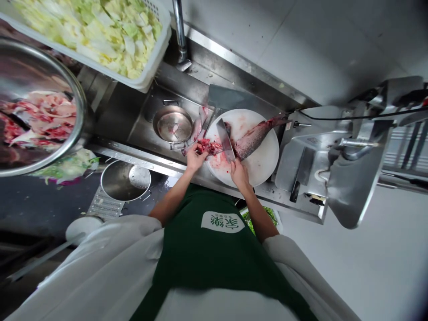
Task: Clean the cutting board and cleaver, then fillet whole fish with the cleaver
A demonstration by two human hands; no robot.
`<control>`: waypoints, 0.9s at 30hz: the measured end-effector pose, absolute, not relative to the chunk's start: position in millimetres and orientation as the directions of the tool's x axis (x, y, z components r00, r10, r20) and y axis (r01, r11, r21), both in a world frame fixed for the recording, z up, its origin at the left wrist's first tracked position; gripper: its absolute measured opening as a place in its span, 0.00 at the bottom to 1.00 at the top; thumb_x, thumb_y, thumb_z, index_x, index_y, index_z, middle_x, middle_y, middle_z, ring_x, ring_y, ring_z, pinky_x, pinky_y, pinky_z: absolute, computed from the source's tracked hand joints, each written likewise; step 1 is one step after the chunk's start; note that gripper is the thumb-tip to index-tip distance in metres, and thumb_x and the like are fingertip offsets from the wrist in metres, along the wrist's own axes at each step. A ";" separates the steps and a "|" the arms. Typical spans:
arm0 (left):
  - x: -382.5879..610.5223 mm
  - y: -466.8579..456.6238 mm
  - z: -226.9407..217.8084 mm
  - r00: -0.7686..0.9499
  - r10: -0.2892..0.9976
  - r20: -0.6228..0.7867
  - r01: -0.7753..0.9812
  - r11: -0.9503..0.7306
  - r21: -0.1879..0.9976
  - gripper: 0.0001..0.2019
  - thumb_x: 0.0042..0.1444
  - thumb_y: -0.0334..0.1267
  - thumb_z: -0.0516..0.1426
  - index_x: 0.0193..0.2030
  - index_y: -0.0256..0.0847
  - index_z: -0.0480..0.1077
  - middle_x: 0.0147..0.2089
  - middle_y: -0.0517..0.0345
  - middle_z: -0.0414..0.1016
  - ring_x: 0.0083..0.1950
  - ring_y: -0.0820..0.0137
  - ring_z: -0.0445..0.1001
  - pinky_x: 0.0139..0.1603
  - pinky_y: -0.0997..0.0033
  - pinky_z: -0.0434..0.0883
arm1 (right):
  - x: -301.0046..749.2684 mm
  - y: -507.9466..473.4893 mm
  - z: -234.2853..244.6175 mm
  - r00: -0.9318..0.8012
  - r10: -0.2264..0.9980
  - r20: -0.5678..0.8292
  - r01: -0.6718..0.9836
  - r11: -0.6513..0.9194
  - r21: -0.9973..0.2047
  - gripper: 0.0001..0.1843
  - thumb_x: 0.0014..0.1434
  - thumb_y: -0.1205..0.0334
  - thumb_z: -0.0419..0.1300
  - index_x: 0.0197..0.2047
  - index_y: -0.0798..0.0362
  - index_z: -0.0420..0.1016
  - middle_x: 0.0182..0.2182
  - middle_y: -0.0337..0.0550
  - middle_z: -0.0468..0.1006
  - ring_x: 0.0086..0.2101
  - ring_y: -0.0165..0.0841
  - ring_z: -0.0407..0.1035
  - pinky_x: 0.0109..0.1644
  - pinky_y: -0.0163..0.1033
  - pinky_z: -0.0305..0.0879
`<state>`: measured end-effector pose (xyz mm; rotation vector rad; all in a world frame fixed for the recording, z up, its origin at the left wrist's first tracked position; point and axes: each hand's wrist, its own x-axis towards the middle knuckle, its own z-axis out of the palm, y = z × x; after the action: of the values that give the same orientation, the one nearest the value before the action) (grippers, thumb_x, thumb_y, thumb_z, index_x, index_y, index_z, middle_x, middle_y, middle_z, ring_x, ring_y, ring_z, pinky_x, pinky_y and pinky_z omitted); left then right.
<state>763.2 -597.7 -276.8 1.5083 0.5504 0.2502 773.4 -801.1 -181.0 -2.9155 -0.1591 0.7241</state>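
Observation:
A round white cutting board (259,171) lies in front of me, smeared with blood at its left. My right hand (240,173) is closed round the handle of a cleaver (225,139), whose blade stands over the board. Beside the blade rests a large grey-scaled fish (256,139), its tail toward the upper right; no head shows on it. At the board's left edge my left hand (196,157) has its fingers closed on bloody red fish pieces (211,147). Pale strips of fish (199,125) lie just beyond that hand.
A small metal pot (173,123) stands left of the board. Farther left are a steel bowl of cut fish (43,118) and a white basket of chopped cabbage (133,80). Below the counter sits a large pot (125,180). At right, a metal rack holds another cleaver (305,165).

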 end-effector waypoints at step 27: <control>750.5 -635.6 -242.7 0.888 0.456 -0.054 0.141 -0.158 0.977 0.09 0.48 0.35 0.64 0.36 0.43 0.70 0.33 0.61 0.70 0.36 0.68 0.68 0.42 0.68 0.67 | 764.3 -805.6 -179.3 0.871 0.124 -0.475 0.034 -0.981 -0.193 0.21 0.76 0.60 0.44 0.59 0.59 0.72 0.46 0.58 0.84 0.44 0.44 0.77 0.46 0.40 0.64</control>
<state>750.5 -635.6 -242.7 1.7262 0.4578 0.2938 764.3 -805.6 -179.3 -2.8642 -0.1225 0.7445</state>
